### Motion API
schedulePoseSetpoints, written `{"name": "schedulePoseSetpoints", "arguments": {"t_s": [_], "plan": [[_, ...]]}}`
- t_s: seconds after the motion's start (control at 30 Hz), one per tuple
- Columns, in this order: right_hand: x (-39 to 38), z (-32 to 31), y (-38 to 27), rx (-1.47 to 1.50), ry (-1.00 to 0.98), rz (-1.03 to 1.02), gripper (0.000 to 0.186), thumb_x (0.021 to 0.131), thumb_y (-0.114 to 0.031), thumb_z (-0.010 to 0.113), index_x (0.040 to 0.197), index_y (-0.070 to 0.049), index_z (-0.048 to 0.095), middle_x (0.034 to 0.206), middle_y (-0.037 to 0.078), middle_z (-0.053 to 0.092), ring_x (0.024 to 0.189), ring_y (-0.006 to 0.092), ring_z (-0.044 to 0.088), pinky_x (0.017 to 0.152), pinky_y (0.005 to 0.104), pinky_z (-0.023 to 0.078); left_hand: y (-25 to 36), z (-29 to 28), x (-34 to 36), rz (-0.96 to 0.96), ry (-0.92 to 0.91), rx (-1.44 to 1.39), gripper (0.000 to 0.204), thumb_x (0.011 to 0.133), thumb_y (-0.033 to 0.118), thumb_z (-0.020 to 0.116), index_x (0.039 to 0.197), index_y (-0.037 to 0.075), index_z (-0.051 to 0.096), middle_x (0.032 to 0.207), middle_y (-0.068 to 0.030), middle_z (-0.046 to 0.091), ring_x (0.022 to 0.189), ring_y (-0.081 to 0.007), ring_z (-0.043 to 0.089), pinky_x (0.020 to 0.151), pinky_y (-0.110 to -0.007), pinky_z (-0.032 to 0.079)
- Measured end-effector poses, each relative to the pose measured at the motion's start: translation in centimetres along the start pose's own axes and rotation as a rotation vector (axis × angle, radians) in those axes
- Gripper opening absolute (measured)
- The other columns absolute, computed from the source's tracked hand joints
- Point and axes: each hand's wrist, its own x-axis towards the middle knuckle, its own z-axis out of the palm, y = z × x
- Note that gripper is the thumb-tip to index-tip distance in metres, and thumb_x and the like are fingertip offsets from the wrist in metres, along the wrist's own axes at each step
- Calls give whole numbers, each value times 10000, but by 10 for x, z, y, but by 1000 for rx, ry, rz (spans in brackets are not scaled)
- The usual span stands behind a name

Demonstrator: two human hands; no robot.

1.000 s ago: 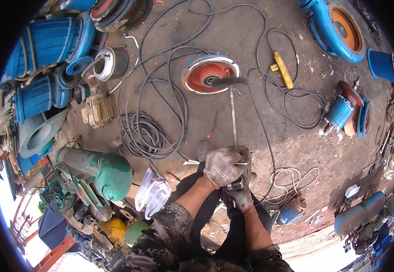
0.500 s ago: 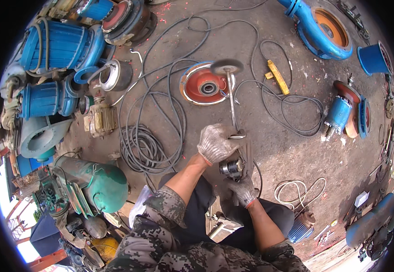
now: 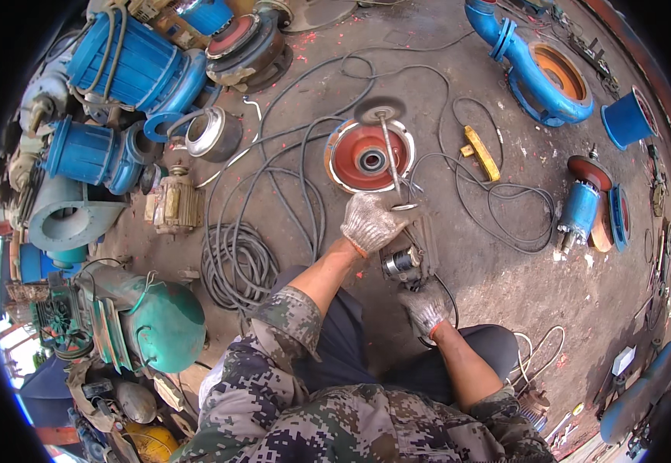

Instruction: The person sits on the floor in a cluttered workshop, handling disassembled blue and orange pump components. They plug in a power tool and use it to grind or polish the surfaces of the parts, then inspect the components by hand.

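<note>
My gloved left hand [image 3: 372,223] is closed round the front of a long-shafted power tool [image 3: 403,263], like a grinder. Behind it, my gloved right hand [image 3: 426,305] grips the rear of the tool's body. A thin metal shaft [image 3: 390,150] runs away from the left hand to a dark round disc [image 3: 380,110], smeared as if spinning. Below the disc lies a round red casing cover [image 3: 348,171] with a worn pale rim and a bearing-like ring [image 3: 372,160] at its centre. The disc overlaps the cover's far edge; whether they touch I cannot tell.
Black cable [image 3: 237,266] lies coiled on the left, with loops across the floor. Blue motors [image 3: 89,154] and a green tank [image 3: 170,324] stand farther left. A yellow block-shaped object [image 3: 483,154], a blue pump casing [image 3: 559,112] and a blue rotor assembly [image 3: 580,207] lie right.
The view has shifted, so the cover and cable sit elsewhere in the picture. Both hands keep their hold on the tool, and its disc now shows over the cover's far edge.
</note>
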Motion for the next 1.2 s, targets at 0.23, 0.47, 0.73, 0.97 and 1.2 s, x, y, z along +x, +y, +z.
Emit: {"name": "schedulePoseSetpoints", "arguments": {"t_s": [0.23, 0.47, 0.73, 0.97, 1.2], "plan": [[-16, 1, -41, 67, 24, 128, 205, 831, -172, 742, 925, 8, 708, 707, 44, 653, 625, 178, 613, 573, 404, 489, -8, 2, -2, 4, -24, 71, 182, 802, 245, 820, 976, 243, 874, 862, -55, 771, 737, -263, 754, 660, -394, 598], [-6, 8, 17, 149, 57, 167, 184, 855, -190, 730, 841, -12, 682, 672, 56, 625, 551, 178, 599, 511, 390, 478, -37, 50, 12, 214, -129, 139, 356, 855, 469, 788, 889, 118, 836, 824, -162, 764, 774, -384, 751, 706, -497, 603], [35, -15, 68, -83, 2, 35, 299, 833, -211, 699, 992, 41, 689, 796, 202, 705, 732, 337, 712, 661, 457, 545, -14, 19, 1, 384, 106, 131, 239, 891, 357, 795, 951, 134, 853, 854, -124, 787, 756, -335, 765, 687, -448, 604], [31, -24, 13, -413, 19, -128, 409, 795, -261, 742, 1074, 31, 681, 904, 245, 715, 840, 404, 693, 730, 501, 556, -16, -14, -44, 260, 206, 392, 265, 867, 186, 766, 1115, 222, 852, 977, -79, 803, 777, -278, 775, 650, -403, 611], [24, -31, -7, -432, 33, -61, 514, 788, -330, 762, 1145, 36, 698, 1016, 337, 742, 987, 518, 723, 841, 558, 583, -15, -16, -42, 323, 296, 319, 294, 835, 140, 748, 1108, 211, 832, 913, -80, 765, 773, -287, 757, 658, -413, 607]]}}
